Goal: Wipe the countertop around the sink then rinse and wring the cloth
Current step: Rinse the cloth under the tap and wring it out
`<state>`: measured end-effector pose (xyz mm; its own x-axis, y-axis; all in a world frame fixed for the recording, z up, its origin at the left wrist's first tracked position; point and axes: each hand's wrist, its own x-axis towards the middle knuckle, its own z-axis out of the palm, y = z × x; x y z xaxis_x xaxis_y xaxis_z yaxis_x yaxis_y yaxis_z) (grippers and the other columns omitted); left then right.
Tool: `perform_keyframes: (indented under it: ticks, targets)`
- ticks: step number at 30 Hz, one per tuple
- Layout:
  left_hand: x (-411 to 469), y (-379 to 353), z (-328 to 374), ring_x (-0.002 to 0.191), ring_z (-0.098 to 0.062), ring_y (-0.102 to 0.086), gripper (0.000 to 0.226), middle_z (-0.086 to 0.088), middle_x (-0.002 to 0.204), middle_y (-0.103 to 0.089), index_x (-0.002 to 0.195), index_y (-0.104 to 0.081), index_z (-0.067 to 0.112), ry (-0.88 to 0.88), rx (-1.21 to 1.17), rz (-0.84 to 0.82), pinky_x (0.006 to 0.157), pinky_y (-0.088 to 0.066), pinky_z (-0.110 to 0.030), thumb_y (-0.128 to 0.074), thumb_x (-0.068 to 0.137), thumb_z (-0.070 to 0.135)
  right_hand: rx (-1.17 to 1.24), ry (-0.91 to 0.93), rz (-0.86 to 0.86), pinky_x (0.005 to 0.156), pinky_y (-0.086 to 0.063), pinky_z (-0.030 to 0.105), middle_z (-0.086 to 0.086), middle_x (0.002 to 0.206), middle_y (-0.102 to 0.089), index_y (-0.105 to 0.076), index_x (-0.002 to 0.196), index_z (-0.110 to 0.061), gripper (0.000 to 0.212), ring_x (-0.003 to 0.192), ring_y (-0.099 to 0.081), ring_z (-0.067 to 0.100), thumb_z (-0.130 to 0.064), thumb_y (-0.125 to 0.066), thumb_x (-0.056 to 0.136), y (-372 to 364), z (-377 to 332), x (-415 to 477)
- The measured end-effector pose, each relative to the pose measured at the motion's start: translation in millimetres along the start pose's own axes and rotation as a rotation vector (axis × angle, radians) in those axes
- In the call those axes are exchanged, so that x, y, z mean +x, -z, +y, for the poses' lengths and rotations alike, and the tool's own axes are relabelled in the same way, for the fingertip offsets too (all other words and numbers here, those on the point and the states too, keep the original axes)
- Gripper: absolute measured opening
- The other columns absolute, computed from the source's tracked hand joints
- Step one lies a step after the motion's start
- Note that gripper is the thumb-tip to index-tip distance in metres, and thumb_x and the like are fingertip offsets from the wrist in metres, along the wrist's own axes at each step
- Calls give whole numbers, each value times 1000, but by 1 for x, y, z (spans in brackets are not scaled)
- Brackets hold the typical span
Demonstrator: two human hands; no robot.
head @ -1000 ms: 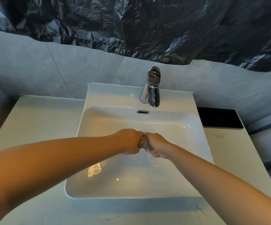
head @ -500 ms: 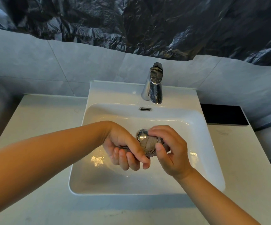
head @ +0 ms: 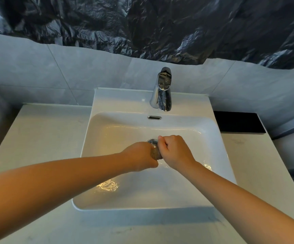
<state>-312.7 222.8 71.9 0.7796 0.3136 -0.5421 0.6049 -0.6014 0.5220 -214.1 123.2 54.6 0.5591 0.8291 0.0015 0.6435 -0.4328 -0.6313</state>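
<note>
A small grey-brown cloth is bunched tight between my two fists above the white sink basin. My left hand grips its left end, knuckles up. My right hand is closed on its right end. Only a short twisted piece of cloth shows between the fists. Both hands hover just in front of the metal drain, which they partly hide. No water runs from the chrome faucet. The pale countertop lies on both sides of the sink.
A black flat rectangle lies on the counter at the back right. Crumpled black plastic sheeting covers the wall above grey tiles. Shallow water glints on the basin floor.
My hands were turned palms-up with the cloth loosely balled half a second ago. They have rolled back into fists twisting the cloth tight, as they were a second ago.
</note>
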Motion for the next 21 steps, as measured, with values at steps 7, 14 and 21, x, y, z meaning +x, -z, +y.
perform_keyframes:
  ticks: [7, 14, 21]
  targets:
    - [6, -18, -9, 67, -17, -52, 10, 2, 69, -51, 89, -56, 16, -44, 175, 92, 55, -40, -25, -52, 81, 21, 129, -514, -177, 50, -36, 23, 2, 67, -53, -58, 80, -9, 27, 60, -51, 13, -24, -41, 94, -23, 6, 7]
    - [8, -15, 1, 71, -18, -49, 21, 4, 71, -44, 107, -54, 14, -136, 356, 121, 61, -38, -26, -47, 89, 21, 348, -722, -331, 37, -25, 17, 5, 53, -47, -46, 64, -11, 27, 37, -37, 12, -21, -42, 89, -8, 6, 10]
    - [-5, -11, 15, 62, -15, -56, 14, 1, 69, -56, 83, -53, 22, 14, -62, -11, 54, -44, -22, -64, 84, 30, 326, -215, -154, 58, -42, 32, 3, 60, -53, -56, 63, -9, 43, 59, -49, 16, -26, -40, 99, 8, 19, -9]
